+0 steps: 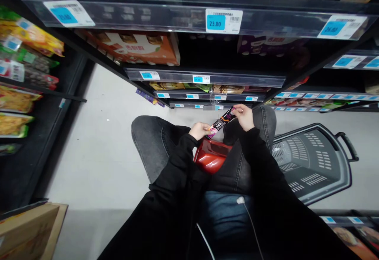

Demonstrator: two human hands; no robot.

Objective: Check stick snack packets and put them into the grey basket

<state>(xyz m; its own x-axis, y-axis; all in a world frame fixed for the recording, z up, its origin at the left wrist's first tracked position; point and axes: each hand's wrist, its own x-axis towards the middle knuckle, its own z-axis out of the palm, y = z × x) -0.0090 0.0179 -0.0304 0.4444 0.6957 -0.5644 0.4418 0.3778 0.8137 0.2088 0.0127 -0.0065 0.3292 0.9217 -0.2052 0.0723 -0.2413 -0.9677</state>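
Observation:
A slim black snack packet (221,122) with pink and orange print is held between both hands above my knees. My left hand (200,130) grips its lower end; my right hand (244,116) pinches its upper end. Below the hands, a glossy red pack (211,158) rests between my thighs. I am crouched in grey jeans and black sleeves in front of store shelves.
A grey shopping basket (314,161) lies on the floor at my right. Dark shelves with blue price tags (224,21) rise ahead and on both sides. Snack bags (17,98) hang at left. A cardboard box (29,228) sits at lower left. A white cable (251,220) dangles near my waist.

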